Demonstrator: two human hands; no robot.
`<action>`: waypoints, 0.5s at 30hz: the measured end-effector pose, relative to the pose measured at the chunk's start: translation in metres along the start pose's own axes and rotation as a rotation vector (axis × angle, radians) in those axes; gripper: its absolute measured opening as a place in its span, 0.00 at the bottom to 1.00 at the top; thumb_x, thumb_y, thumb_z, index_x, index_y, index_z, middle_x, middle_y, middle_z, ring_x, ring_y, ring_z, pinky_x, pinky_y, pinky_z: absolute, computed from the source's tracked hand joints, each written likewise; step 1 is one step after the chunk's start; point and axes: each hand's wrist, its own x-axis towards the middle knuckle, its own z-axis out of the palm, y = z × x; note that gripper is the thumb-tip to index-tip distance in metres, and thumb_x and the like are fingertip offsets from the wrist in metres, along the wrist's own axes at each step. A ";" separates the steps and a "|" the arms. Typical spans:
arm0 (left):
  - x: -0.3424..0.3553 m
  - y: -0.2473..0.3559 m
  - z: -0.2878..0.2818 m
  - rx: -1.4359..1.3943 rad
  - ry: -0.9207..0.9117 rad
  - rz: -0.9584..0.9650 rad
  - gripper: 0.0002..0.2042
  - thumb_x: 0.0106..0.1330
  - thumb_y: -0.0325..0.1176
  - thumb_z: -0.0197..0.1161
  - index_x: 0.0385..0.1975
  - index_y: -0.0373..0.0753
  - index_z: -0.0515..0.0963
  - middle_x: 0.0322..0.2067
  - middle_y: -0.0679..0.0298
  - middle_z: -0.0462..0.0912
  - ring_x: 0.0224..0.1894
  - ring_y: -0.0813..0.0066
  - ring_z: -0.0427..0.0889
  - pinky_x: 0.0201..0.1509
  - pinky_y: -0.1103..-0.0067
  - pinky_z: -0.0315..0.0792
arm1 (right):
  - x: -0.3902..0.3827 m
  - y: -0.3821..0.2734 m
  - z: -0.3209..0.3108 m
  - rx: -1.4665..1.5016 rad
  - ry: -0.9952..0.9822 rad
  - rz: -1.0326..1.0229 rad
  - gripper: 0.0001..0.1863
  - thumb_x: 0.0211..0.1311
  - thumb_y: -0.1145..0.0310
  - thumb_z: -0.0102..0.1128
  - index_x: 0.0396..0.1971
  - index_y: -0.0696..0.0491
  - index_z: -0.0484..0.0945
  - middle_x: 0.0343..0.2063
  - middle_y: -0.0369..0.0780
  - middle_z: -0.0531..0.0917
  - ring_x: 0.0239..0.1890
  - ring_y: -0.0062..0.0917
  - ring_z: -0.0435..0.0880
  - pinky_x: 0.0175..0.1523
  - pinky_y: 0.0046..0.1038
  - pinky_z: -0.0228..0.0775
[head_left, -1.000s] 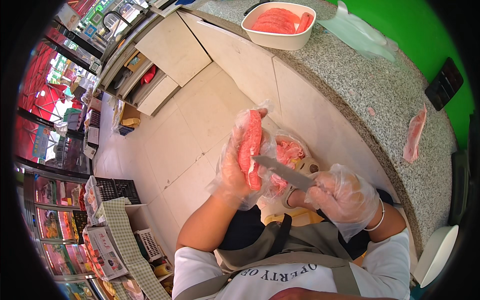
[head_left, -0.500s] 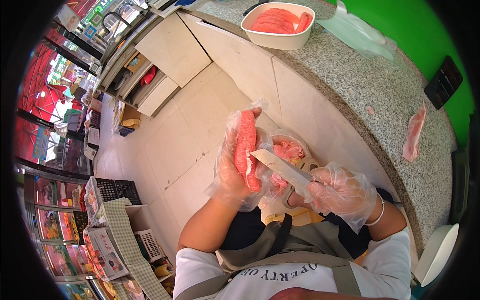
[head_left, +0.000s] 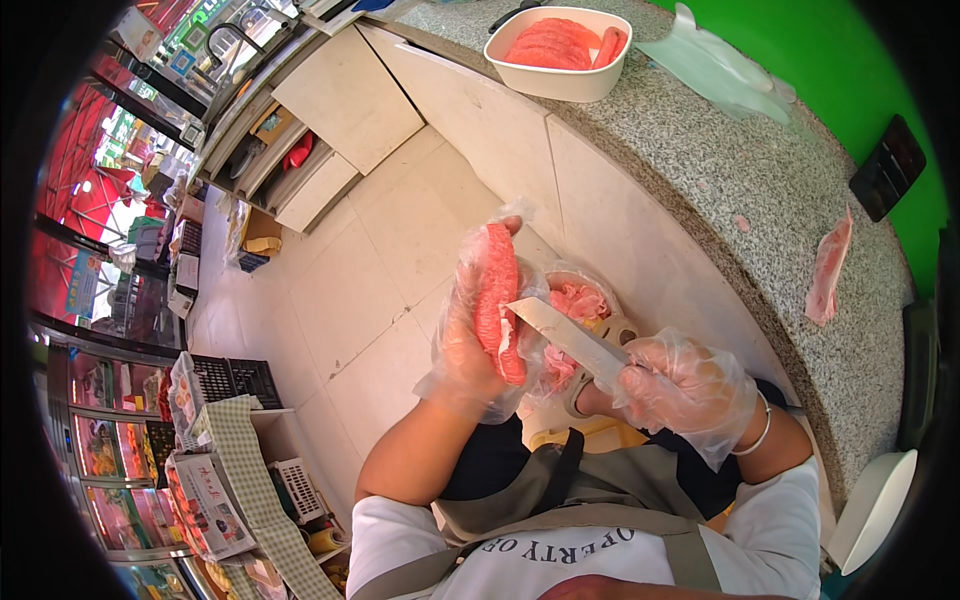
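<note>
Fingers [head_left: 645, 384] curled: left hand [head_left: 465, 345] round red fruit segment [head_left: 495, 300], right hand [head_left: 690, 388] round knife [head_left: 568, 335].

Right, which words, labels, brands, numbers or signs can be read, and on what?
Wording isn't copied out here:
White shirt: dark capitals, big enough to read, partly covered.
Printed box, lower left: too blurred to read surely.
Blue sign, left edge: too small.
Distant signs, top left: too small or blurred.
Knife: no lettering I can make out.
</note>
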 end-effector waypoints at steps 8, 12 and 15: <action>0.000 0.001 -0.001 -0.005 -0.103 0.037 0.32 0.68 0.55 0.51 0.63 0.37 0.60 0.25 0.70 0.69 0.21 0.81 0.68 0.22 0.84 0.66 | -0.001 0.003 -0.002 -0.011 -0.012 0.003 0.10 0.67 0.71 0.48 0.27 0.59 0.73 0.14 0.38 0.72 0.17 0.22 0.69 0.25 0.28 0.61; 0.002 -0.002 -0.005 -0.102 -0.085 0.015 0.29 0.70 0.52 0.45 0.63 0.39 0.58 0.24 0.64 0.73 0.11 0.75 0.67 0.16 0.78 0.68 | 0.000 -0.003 0.000 0.077 -0.028 0.045 0.11 0.68 0.70 0.47 0.28 0.58 0.74 0.15 0.35 0.73 0.18 0.19 0.71 0.26 0.25 0.64; 0.000 -0.001 -0.002 -0.104 -0.044 0.002 0.29 0.70 0.52 0.45 0.63 0.39 0.58 0.24 0.64 0.73 0.11 0.76 0.67 0.16 0.78 0.68 | -0.001 0.003 0.000 0.111 -0.043 0.056 0.11 0.69 0.69 0.47 0.28 0.58 0.73 0.16 0.34 0.73 0.19 0.17 0.72 0.26 0.23 0.64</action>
